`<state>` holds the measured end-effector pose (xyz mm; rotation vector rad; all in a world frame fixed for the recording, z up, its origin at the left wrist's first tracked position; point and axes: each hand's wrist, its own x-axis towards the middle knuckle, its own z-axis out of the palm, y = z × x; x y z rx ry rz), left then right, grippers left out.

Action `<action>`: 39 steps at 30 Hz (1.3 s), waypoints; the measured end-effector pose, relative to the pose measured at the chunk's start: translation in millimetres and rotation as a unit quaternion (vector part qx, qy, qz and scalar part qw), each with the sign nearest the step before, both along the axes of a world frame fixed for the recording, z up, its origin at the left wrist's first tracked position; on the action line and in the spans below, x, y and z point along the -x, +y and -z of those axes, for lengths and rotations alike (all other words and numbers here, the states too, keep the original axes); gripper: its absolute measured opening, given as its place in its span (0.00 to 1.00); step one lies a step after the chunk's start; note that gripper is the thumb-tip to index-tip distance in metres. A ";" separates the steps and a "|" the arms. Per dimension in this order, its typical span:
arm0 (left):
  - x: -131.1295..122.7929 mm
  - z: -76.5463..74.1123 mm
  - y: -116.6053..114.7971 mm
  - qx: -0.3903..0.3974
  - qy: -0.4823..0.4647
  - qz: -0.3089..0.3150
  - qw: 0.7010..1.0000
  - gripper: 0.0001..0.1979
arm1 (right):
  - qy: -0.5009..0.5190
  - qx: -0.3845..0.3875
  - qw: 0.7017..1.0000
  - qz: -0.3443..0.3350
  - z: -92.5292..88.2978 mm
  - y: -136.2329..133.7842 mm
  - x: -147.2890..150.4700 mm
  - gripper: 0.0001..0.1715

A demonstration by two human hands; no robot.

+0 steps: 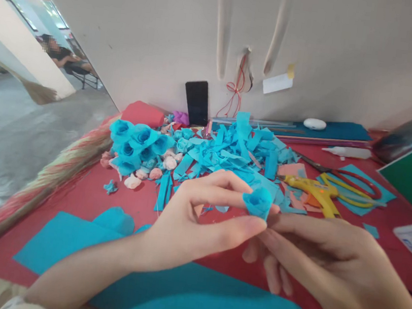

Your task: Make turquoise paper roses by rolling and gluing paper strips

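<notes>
A small blue paper flower point(259, 202), rolled into a cup, is held above the bench point(90, 192), between the two hands. It is gripped by the left hand point(191, 222), with the thumb below it and the forefinger behind. The fingertips of the right hand point(331, 258) are brought close against its right side and base; whether anything is pinched between them cannot be told, as the spot is hidden.

Below the hands, a large blue sheet point(219, 302) is spread, and another blue sheet point(58, 237) is laid to the left, partly covered by the left forearm. Behind the hands, many blue paper strips point(224, 151) are heaped. To the left of the heap, a bunch of finished blue flowers point(128, 150) is seen, with pale pink paper roses point(155, 173) scattered beside it. To the right, a yellow tool point(309, 188) is laid near a pair of scissors with red handles point(371, 186).

Farther back, a black phone point(197, 101) is leaned against a pale panel point(149, 34), from which red string point(240, 89) is hung. A white tube point(351, 152) is laid at the right. On the floor at far left, a broom point(38, 88) is seen, and beyond it a seated person point(66, 57).
</notes>
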<state>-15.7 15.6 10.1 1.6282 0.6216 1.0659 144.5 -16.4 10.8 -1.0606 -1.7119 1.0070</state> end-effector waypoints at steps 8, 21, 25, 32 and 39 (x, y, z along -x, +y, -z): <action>-1.5 -0.7 -0.8 -0.012 0.003 -0.044 0.999 0.06 | -0.101 -0.070 0.992 0.024 6.4 2.7 0.5 0.08; 2.6 -0.2 -2.3 -0.305 0.152 -0.102 0.935 0.09 | -0.066 -0.146 0.987 0.016 3.4 11.7 -0.7 0.15; 2.6 0.5 -0.3 -0.298 0.141 -0.101 0.939 0.06 | -0.064 -0.152 0.986 0.020 5.8 13.6 -1.8 0.11; 2.2 4.4 2.1 -0.290 0.108 -0.105 0.945 0.04 | -0.090 -0.184 0.978 0.033 9.4 14.3 -3.1 0.10; 2.1 2.3 2.7 -0.305 0.155 -0.100 0.934 0.06 | -0.095 -0.159 0.982 0.024 2.7 11.9 -2.4 0.16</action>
